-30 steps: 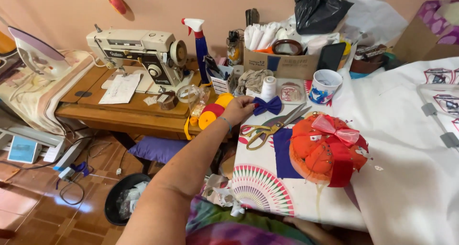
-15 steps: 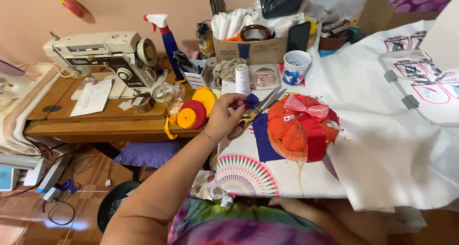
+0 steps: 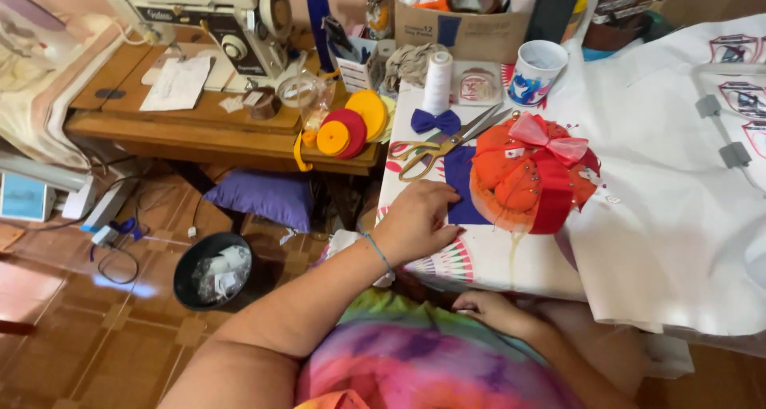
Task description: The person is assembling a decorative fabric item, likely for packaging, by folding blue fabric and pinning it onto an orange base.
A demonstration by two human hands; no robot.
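Note:
My left hand rests palm down on the near edge of the patterned table cover, its fingertips touching a dark blue fabric piece. Just right of that lies an orange pincushion stuck with pins and topped by a pink bow. Gold-handled scissors and a small blue bow lie beyond my fingers. My right hand sits low by my lap under the table edge, fingers loosely curled and partly hidden.
White fabric with printed badges covers the right side. A thread spool, mug and cardboard box stand behind. A sewing machine and ribbon rolls sit on the wooden table at left. A purple cushion and black bowl lie below.
My left hand has drawn back from the blue bow toward me, down to the blue fabric piece at the near edge. The bow stays on the table. The view has dropped closer.

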